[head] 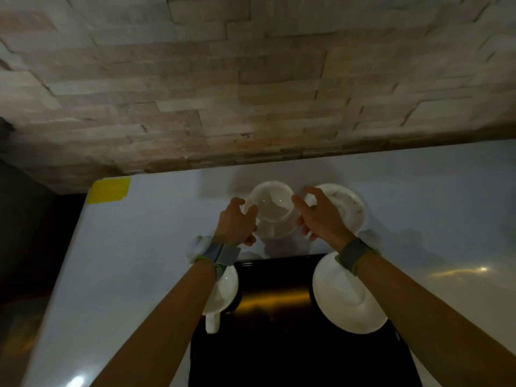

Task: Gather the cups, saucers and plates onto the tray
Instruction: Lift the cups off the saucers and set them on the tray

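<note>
Left hand [237, 222] grips cup [270, 203] rim; right hand [321, 213] open beside cup.

Both hands at a white cup [272, 203]

Left hand [237, 223] grips its rim — right hand [321, 212] spread beside it.

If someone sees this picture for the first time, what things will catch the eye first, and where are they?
First come the two bare hands at the centre: the left hand holds the rim of a white cup standing on its saucer, while the right hand hovers open beside it. Next is the dark tray at the bottom, with a white plate over its right edge. A yellow patch marks the table's far left corner.
</note>
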The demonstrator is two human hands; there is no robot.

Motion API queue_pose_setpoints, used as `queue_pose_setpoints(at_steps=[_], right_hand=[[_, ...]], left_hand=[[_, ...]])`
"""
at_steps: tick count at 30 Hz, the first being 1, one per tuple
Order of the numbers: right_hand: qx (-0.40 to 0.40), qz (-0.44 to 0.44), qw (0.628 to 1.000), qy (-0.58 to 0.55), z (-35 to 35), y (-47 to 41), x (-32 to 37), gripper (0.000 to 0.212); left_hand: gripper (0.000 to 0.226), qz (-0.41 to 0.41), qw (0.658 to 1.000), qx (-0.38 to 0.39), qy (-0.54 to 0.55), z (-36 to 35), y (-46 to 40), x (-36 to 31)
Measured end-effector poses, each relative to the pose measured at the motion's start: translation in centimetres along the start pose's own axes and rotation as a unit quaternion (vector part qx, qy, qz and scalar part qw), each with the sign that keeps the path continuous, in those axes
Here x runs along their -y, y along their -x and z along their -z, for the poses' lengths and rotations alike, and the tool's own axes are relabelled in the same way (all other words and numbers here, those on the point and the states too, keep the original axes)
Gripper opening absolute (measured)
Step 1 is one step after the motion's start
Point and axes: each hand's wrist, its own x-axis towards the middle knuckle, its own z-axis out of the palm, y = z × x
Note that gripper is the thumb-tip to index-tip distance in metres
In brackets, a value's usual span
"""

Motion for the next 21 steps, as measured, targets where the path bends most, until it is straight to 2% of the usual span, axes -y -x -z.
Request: queue_pose_setpoints(at_steps=[4, 9, 10, 14, 21], right_hand=[[0.029, -0.028, 0.999, -0.010, -0.6, -0.8, -0.6, 0.059], [0.046, -0.030, 0.998, -0.024, -1.3, -1.6, -1.0, 0.054], [0.045, -0.031, 0.998, -0.028, -1.4, -1.7, -0.9, 0.052], [0.043, -0.022, 0.998, -0.033, -1.6, -1.8, -0.6, 0.035], [0.021, 0.006, 1.000, 0.000, -1.6, -1.8, -0.9, 0.030]], left_hand=[[0.047, 0.011, 0.999, 0.030, 0.019, -0.9, -1.1, 0.2], [0.028, 0.013, 0.998, 0.049, 0.027, -1.5, -1.5, 0.0], [0.028, 0.014, 0.998, 0.048, 0.024, -1.7, -1.6, 0.1], [0.062, -0.004, 1.000, 0.013, -0.017, -2.7, -5.1, 3.4], [0.051, -0.019, 1.000, 0.017, -0.010, -2.0, -3.3, 2.3]])
